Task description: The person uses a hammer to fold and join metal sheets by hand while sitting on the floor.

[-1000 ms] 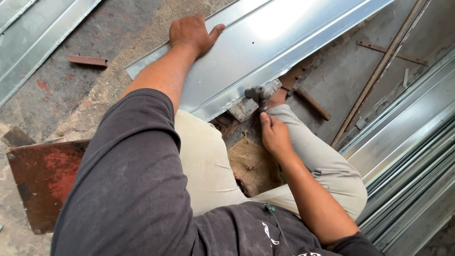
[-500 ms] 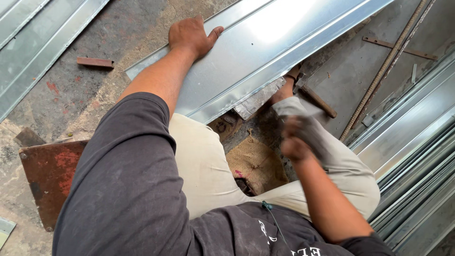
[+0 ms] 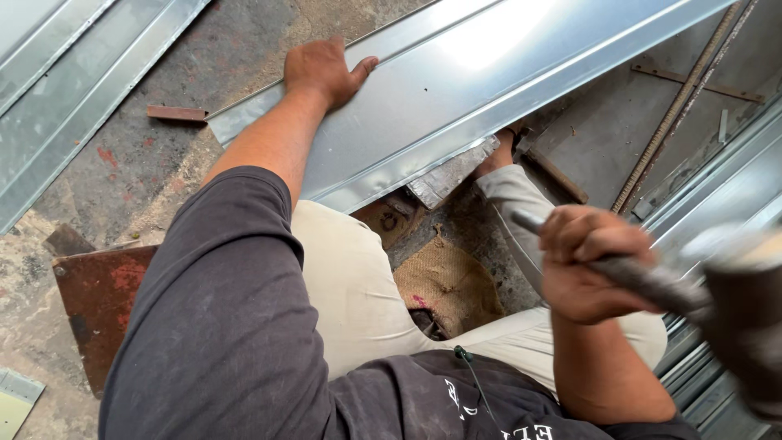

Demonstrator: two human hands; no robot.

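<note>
My left hand [image 3: 323, 72] lies flat, fingers spread, on a long shiny folded sheet-metal panel [image 3: 456, 90] that runs diagonally across the floor. My right hand [image 3: 590, 265] is clenched around the metal handle of a hammer [image 3: 717, 297], raised close to the camera at the right; its dark head is blurred. The panel's near folded edge rests on a grey block [image 3: 452, 173] by my foot. I sit low, knees bent, in beige trousers.
More ribbed metal sheets lie at the top left [image 3: 73, 73] and at the right [image 3: 725, 195]. A rusty red plate [image 3: 102, 301] sits at the left, a burlap cloth [image 3: 446, 281] between my legs, and a threaded rod [image 3: 680, 102] at the upper right.
My right hand has lifted the hammer from the panel's folded edge, up and to the right toward the camera. My left hand has stayed pressed on the panel.
</note>
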